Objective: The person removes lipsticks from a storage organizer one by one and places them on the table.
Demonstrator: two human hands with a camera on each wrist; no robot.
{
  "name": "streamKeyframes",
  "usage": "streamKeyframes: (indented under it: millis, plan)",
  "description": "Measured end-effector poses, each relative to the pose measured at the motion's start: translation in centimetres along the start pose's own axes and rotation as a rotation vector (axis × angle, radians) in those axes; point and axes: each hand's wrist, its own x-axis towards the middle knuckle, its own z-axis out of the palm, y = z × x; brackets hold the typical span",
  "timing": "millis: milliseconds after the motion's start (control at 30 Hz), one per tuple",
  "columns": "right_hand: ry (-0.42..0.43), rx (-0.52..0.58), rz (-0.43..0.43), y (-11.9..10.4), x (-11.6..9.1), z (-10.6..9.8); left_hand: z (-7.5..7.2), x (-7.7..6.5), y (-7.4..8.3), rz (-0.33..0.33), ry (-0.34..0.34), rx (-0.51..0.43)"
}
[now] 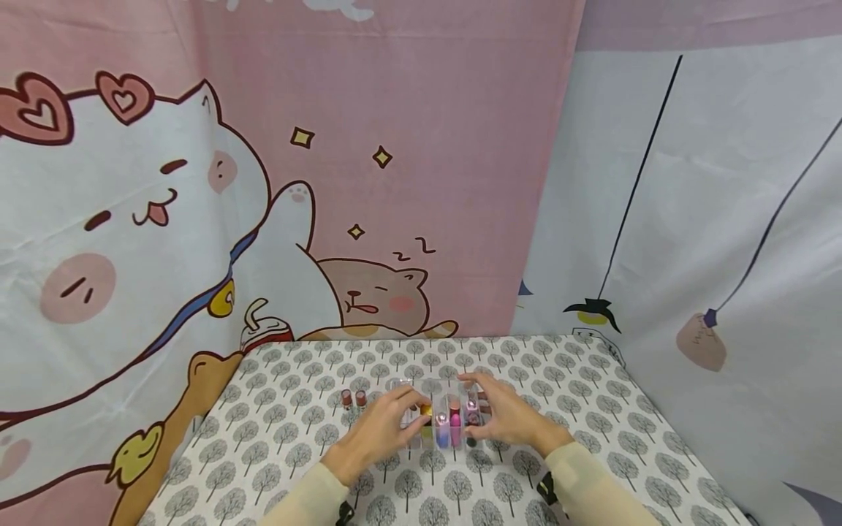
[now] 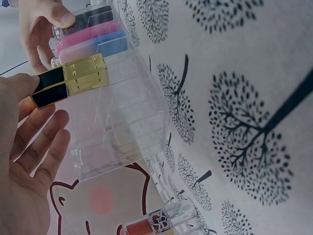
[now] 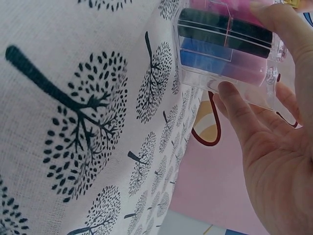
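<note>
A clear plastic organizer [image 2: 142, 110] with several compartments stands on the patterned cloth. My left hand [image 1: 381, 427] pinches a black-and-gold lipstick [image 2: 84, 75] between thumb and fingers, its gold end at the organizer's open compartments. The other left fingers are loosely bent beside the clear wall. At the organizer's right end, my right hand [image 1: 509, 416] grips it, thumb on the near side and fingers on the far side. Inside that end are a bright pink tube [image 1: 456, 429], a blue-and-pink tube [image 3: 205, 61] and a dark tube [image 3: 225, 32]. The left compartments look transparent through the wall.
Two lipsticks with reddish-brown tops, one on the left [image 1: 346, 398] and one beside it [image 1: 361, 398], stand left of the organizer. The tree-print cloth [image 1: 276, 416] covers the table. A cartoon-printed curtain [image 1: 427, 168] hangs behind its far edge.
</note>
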Motion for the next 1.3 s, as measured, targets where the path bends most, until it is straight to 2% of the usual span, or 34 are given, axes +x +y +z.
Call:
streamKeyframes:
  millis: [233,800,1300]
  plan:
    - [-0.005,0.005,0.001,-0.1,0.1,0.1,-0.6,-0.1,0.1,0.003,0.031,0.023]
    - [-0.003,-0.038,0.03,-0.3,0.0,0.0,-2.3,-0.2,-0.3,0.056,0.123,0.059]
    - [0.006,-0.011,0.05,-0.3,-0.1,0.0,-3.6,-0.8,-1.0,0.098,0.207,0.048]
